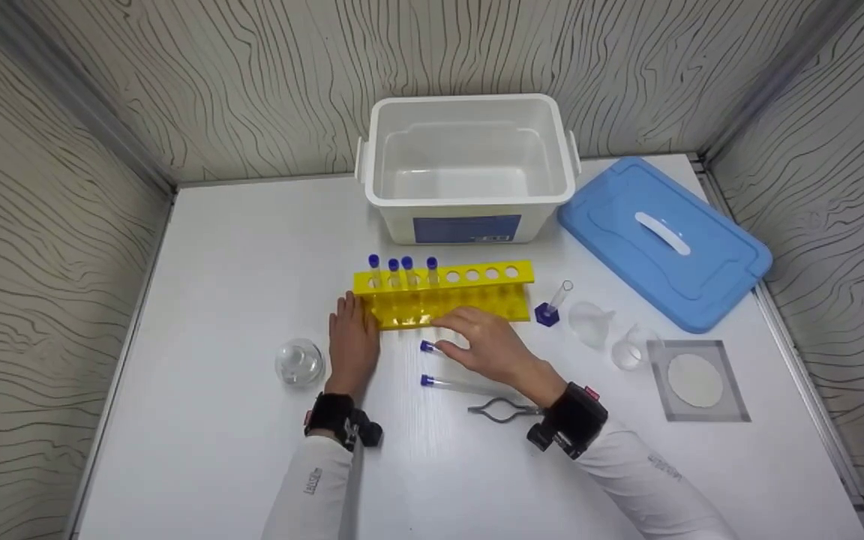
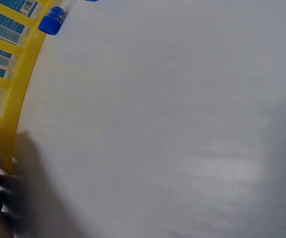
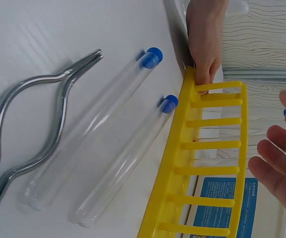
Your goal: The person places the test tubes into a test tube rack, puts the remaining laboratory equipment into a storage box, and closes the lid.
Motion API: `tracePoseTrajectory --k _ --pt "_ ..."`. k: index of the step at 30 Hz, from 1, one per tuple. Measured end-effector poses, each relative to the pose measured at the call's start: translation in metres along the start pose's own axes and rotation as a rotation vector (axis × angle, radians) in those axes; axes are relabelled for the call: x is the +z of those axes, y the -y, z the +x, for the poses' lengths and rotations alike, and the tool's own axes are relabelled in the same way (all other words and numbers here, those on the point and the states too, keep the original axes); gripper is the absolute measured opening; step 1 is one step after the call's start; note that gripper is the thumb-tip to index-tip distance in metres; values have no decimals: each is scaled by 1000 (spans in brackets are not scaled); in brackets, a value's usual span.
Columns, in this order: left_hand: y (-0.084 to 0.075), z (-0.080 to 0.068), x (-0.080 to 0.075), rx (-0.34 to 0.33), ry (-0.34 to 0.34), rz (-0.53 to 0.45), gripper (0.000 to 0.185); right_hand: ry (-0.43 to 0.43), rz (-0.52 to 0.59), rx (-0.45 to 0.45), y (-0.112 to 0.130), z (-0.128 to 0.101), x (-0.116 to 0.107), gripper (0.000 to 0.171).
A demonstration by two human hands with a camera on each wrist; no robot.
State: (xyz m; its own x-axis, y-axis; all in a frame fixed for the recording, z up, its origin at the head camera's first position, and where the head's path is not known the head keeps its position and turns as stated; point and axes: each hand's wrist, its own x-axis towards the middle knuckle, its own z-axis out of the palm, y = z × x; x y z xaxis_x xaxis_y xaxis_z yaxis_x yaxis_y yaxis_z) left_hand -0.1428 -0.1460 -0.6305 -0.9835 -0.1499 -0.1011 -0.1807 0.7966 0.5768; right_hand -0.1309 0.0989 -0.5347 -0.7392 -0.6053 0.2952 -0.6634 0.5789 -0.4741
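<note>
The left hand [image 1: 353,341] is at the left end of the yellow test tube rack [image 1: 443,280] and holds it there, with the fingers along its end. Several blue-capped tubes [image 1: 432,271] stand in the rack's left holes. Over the rack's front edge hovers the right hand [image 1: 488,345]; in the right wrist view its fingers [image 3: 276,168] are spread and hold nothing. Two capped glass test tubes lie on the table below it, a longer tube [image 3: 93,124] and a shorter tube [image 3: 128,158]. Beside them lie metal tongs [image 3: 61,109].
Behind the rack stands a white bin [image 1: 469,191], its blue lid [image 1: 664,240] to the right. A small cylinder on a purple base [image 1: 547,314], clear beakers [image 1: 629,352] and a wire gauze [image 1: 694,381] are at right. A glass vessel [image 1: 299,363] stands left.
</note>
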Motion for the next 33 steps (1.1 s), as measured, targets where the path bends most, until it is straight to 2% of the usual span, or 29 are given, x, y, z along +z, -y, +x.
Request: tracePoseTrajectory --k 14,23,33 --pt "3 0 2 -9 13 31 57 221 -79 129 -17 -12 32 41" --pt "1 1 1 -18 31 28 57 211 -197 110 -20 -13 46 37" --pt "2 1 2 -29 30 28 59 264 -281 131 -15 -10 56 29"
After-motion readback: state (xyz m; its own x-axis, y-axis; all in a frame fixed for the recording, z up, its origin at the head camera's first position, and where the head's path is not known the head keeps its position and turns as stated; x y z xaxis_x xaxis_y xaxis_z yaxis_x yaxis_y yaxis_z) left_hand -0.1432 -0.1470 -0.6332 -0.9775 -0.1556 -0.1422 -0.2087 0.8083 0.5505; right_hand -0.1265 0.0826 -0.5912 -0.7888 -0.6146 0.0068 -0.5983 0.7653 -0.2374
